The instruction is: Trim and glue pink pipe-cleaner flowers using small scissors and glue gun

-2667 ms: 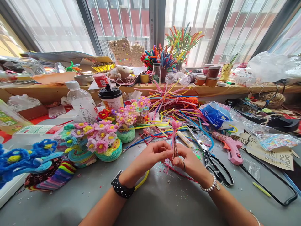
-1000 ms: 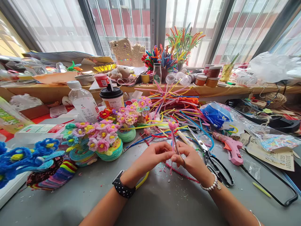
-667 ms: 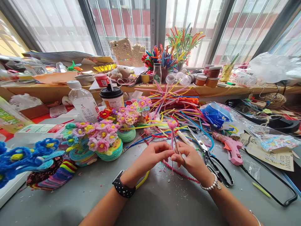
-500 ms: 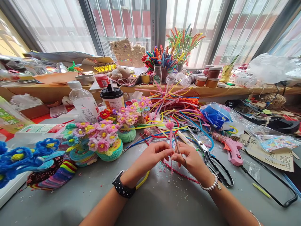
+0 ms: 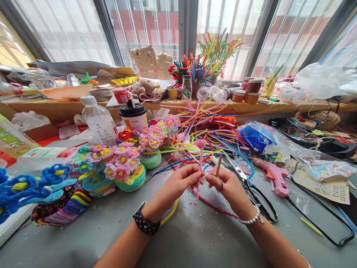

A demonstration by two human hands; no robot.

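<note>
Between its thumb and fingers, my left hand (image 5: 185, 180) pinches a pink pipe-cleaner flower (image 5: 200, 144), its head up and its stem running down past the fingers. Close beside it, my right hand (image 5: 223, 182) holds small scissors (image 5: 219, 165) with the metal blades pointing up. A finger sits around their handle, and the blades stand apart from the stem. Under the hands, a red tinsel strip (image 5: 217, 209) curves across the grey table. Larger black-handled scissors (image 5: 255, 195) lie to the right of my right hand.
Potted pipe-cleaner flowers (image 5: 122, 160) stand on the left, near a plastic bottle (image 5: 99, 121) and a lidded cup (image 5: 134, 117). Loose pipe cleaners (image 5: 206, 123) pile up behind my hands. A pink glue gun (image 5: 275, 176) with a black cord lies on the right.
My right hand has drawn slightly right, and the small scissors have moved away from the flower stem. The flower now leans a little, with the stem's lower end shifted left.
</note>
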